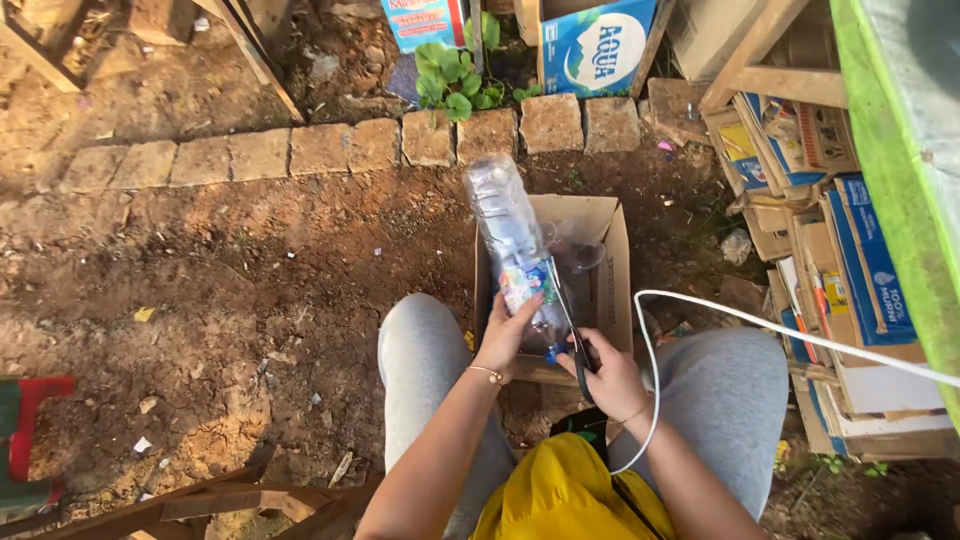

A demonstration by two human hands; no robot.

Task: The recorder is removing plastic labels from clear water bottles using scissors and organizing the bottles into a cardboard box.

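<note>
- While my left hand (505, 340) grips a crushed clear plastic bottle (515, 250) near its lower end, I keep it tilted over the open cardboard box (612, 250) that sits on the dirt between my knees.
- My right hand (612, 380) is closed round the dark handles of a pair of scissors (570, 320), whose blades run up along the bottle's printed label (527, 283).
- As I judge it, the label is being cut away, so I would slide the lower blade under the film only, not into the bottle wall, and cut in short strokes away from my left fingers.
- Holding the bottle firm just below the label matters here; the crumpled plastic looks slippery and could twist under the blade.
- Keeping the work above the box should let loose scraps drop inside, where other clear plastic already lies.
- A blue cap (552, 352) shows at the bottle's near end, close to my left thumb, so I watch that the blade tips stay clear of it.
- White cable (700, 310) loops from my lap across my right knee toward the stacked flattened cartons (850, 290); I would keep my right wrist from snagging it.
</note>
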